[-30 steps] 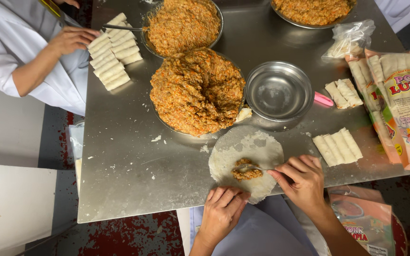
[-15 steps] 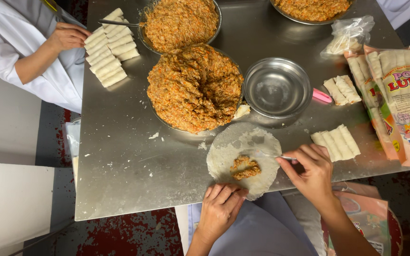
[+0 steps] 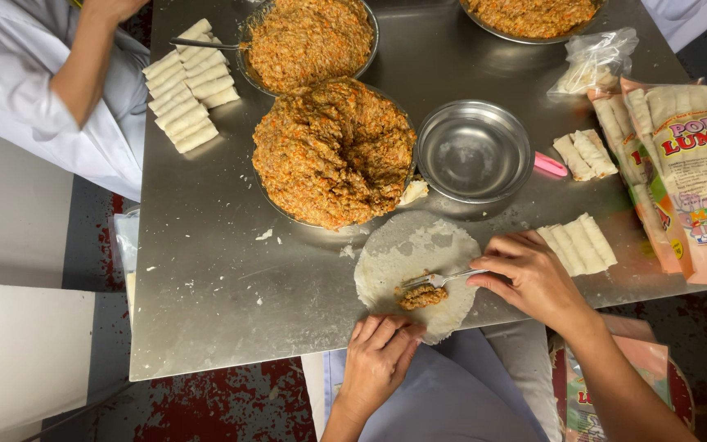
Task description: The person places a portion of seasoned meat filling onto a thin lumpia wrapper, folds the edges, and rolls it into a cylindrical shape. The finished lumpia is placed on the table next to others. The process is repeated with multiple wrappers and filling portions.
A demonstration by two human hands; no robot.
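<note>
Right hand (image 3: 533, 278) pinches a fork (image 3: 439, 279), pressing a filling dollop (image 3: 421, 296) onto the round wrapper (image 3: 415, 258) at the table edge; left hand (image 3: 382, 352) rests open-fingered on its near rim, wrapper not yet rolled.

The left hand (image 3: 382, 356) lies palm down at the near side, fingers straight, close together and pointing up and to the right, the fingertips (image 3: 394, 326) flattened against the surface. Its wrist and forearm run down and to the left toward the body. The right hand (image 3: 529, 274) sits farther out and to the right, fingers curled leftward in a pinch, thumb tucked beneath. Its forearm stretches down and to the right, bare to the elbow.
</note>
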